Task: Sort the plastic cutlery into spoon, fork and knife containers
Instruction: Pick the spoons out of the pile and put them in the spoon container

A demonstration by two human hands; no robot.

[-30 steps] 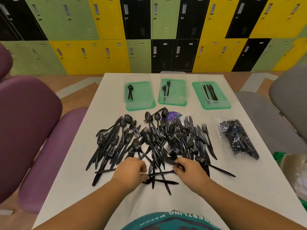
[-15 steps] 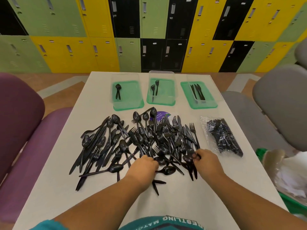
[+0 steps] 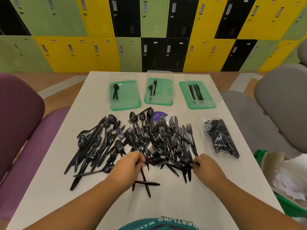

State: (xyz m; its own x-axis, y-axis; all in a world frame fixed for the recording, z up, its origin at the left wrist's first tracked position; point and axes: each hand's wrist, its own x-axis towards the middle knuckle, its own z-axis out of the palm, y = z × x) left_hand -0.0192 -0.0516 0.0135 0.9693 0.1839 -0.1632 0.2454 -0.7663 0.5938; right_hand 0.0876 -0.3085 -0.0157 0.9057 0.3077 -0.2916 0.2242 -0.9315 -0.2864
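Three clear containers on green bases stand in a row at the far end of the table [image 3: 182, 206] — spoon container [image 3: 126, 107] on the left with a couple of spoons, fork container [image 3: 157, 103] in the middle with two forks, knife container [image 3: 201, 106] on the right with a few knives. One heap of black cutlery [image 3: 149, 140], unsorted, fills the table's middle and partly covers a purple sticker [image 3: 157, 115]. One clear plastic bag [image 3: 219, 136] of more black cutlery lies right of the heap, apart from it. I see the left hand [image 3: 127, 165] at the heap's near edge, fingers curled round a black piece [image 3: 155, 161]. The right hand [image 3: 205, 165] pinches a thin handle [image 3: 196, 163] at the near right edge — which kind either is, I cannot tell. Two crossed pieces [image 3: 146, 184] lie loose beside the left wrist.
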